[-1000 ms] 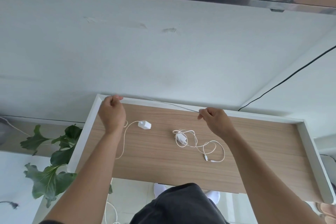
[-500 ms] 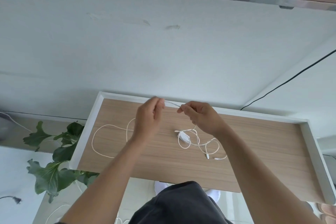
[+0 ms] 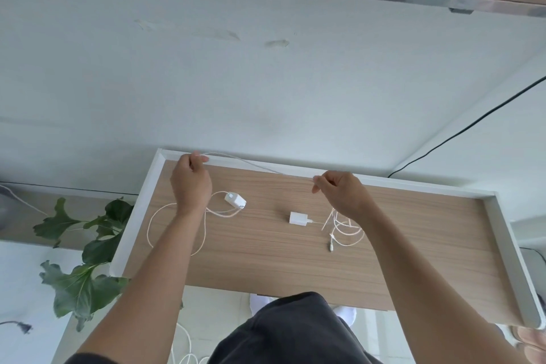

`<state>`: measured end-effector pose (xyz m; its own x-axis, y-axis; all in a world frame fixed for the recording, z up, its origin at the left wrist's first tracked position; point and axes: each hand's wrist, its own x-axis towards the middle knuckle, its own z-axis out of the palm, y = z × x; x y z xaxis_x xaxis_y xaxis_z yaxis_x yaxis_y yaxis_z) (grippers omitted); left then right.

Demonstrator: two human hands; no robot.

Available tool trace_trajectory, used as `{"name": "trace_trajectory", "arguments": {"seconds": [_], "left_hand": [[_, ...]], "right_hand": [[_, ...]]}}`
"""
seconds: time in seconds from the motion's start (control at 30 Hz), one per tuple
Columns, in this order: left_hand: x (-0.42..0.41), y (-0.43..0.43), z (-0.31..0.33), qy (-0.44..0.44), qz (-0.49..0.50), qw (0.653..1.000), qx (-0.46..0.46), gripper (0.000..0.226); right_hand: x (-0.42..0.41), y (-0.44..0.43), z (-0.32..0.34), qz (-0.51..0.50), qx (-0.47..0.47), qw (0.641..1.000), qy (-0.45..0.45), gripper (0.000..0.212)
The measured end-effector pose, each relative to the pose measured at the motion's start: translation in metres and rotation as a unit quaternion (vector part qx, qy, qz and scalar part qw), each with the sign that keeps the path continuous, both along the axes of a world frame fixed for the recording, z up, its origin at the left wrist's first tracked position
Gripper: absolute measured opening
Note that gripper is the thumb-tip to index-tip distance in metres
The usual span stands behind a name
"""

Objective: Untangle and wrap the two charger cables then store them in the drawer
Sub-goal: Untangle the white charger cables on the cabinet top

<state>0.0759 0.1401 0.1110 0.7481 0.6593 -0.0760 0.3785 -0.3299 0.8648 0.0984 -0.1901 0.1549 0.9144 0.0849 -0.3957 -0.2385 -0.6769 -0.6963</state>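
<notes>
Both hands pinch one white cable (image 3: 260, 164) stretched left-right along the tabletop's (image 3: 266, 260) far edge, left hand (image 3: 190, 183) by the left corner, right hand (image 3: 342, 195) directly above the second cable's loose coil (image 3: 345, 229).

— Inspector: What is the person wearing on the arms?

— Onlooker: Nothing that I can see. Both forearms are bare down to the wrists, and neither the left hand (image 3: 191, 183) nor the right hand (image 3: 342, 193) carries a ring, watch or band. At the bottom left corner a dark edge of fabric shows at the upper arm; it looks like a short sleeve (image 3: 88, 359).

— Inspector: And lower down?

— Onlooker: A dark grey garment (image 3: 292, 331), plain and unmarked. Below it, white footwear or socks (image 3: 260, 301); I cannot tell which.
</notes>
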Motion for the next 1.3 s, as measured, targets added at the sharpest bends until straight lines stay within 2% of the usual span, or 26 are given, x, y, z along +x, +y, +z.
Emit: {"name": "trace_trajectory", "arguments": {"seconds": [0.07, 0.1, 0.17, 0.23, 0.27, 0.33, 0.43, 0.53, 0.63, 0.77, 0.83, 0.87, 0.9, 0.97, 1.0, 1.03, 1.1, 1.17, 1.2, 1.3], "left_hand": [[-0.004, -0.010, -0.004, 0.020, -0.070, 0.987, 0.140, 0.029], [-0.006, -0.019, -0.004, -0.010, -0.123, 0.973, 0.197, 0.033], [-0.010, -0.043, 0.003, -0.087, -0.275, 0.938, 0.190, 0.038], [-0.016, -0.070, 0.009, -0.087, -0.412, 0.894, 0.153, 0.036], [-0.019, -0.080, 0.010, -0.078, -0.446, 0.876, 0.163, 0.033], [-0.021, -0.089, 0.011, -0.092, -0.455, 0.869, 0.174, 0.025], [-0.018, -0.096, 0.025, -0.130, -0.412, 0.892, 0.131, 0.020], [-0.011, -0.098, 0.053, -0.146, -0.287, 0.947, 0.007, 0.022], [0.006, -0.079, 0.080, -0.158, -0.173, 0.968, -0.087, 0.029], [0.019, -0.055, 0.089, -0.163, -0.172, 0.968, -0.079, 0.033], [0.023, -0.050, 0.072, -0.118, -0.183, 0.974, -0.057, 0.028], [0.022, -0.048, 0.062, -0.084, -0.187, 0.978, -0.027, 0.024], [0.021, -0.047, 0.052, -0.055, -0.189, 0.980, 0.029, 0.030], [0.016, -0.050, 0.033, -0.053, -0.222, 0.962, 0.153, 0.051], [0.012, -0.056, 0.025, -0.070, -0.275, 0.940, 0.187, 0.056], [0.009, -0.064, 0.021, -0.078, -0.346, 0.915, 0.191, 0.057], [0.001, -0.083, 0.012, -0.038, -0.471, 0.863, 0.179, 0.052], [-0.006, -0.094, 0.004, -0.014, -0.529, 0.828, 0.184, 0.042], [-0.009, -0.096, 0.001, -0.019, -0.533, 0.830, 0.165, 0.036], [-0.011, -0.094, 0.008, -0.041, -0.474, 0.875, 0.087, 0.029]], "right_hand": [[-0.002, 0.003, -0.002, 0.020, 0.014, 1.000, 0.011, 0.030], [-0.004, 0.005, -0.002, 0.033, 0.029, 0.999, 0.012, 0.029], [-0.007, 0.013, 0.000, 0.060, 0.070, 0.996, 0.013, 0.029], [-0.007, 0.019, 0.000, 0.080, 0.116, 0.990, 0.011, 0.028], [-0.006, 0.021, 0.001, 0.084, 0.132, 0.988, 0.008, 0.028], [-0.006, 0.021, 0.003, 0.090, 0.145, 0.985, 0.002, 0.028], [-0.007, 0.018, 0.004, 0.084, 0.146, 0.986, 0.007, 0.044], [-0.010, 0.011, 0.003, 0.055, 0.111, 0.992, 0.010, 0.068], [-0.021, -0.005, -0.013, 0.047, 0.061, 0.997, 0.007, 0.065], [-0.035, -0.026, -0.037, 0.011, 0.026, 0.999, 0.019, 0.055], [-0.037, -0.031, -0.043, -0.002, 0.030, 1.000, 0.008, 0.048], [-0.037, -0.032, -0.045, -0.005, 0.034, 0.999, 0.002, 0.044], [-0.036, -0.031, -0.044, -0.005, 0.038, 0.999, -0.002, 0.040], [-0.033, -0.027, -0.038, 0.013, 0.043, 0.999, -0.011, 0.035], [-0.031, -0.023, -0.033, 0.029, 0.047, 0.998, -0.017, 0.034], [-0.030, -0.019, -0.028, 0.046, 0.053, 0.997, -0.024, 0.033], [-0.026, -0.009, -0.018, 0.075, 0.081, 0.993, -0.035, 0.032], [-0.022, -0.001, -0.009, 0.079, 0.117, 0.989, -0.042, 0.034], [-0.020, 0.002, -0.006, 0.071, 0.129, 0.988, -0.041, 0.034], [-0.018, 0.002, 0.000, 0.053, 0.126, 0.990, -0.033, 0.035]]}}
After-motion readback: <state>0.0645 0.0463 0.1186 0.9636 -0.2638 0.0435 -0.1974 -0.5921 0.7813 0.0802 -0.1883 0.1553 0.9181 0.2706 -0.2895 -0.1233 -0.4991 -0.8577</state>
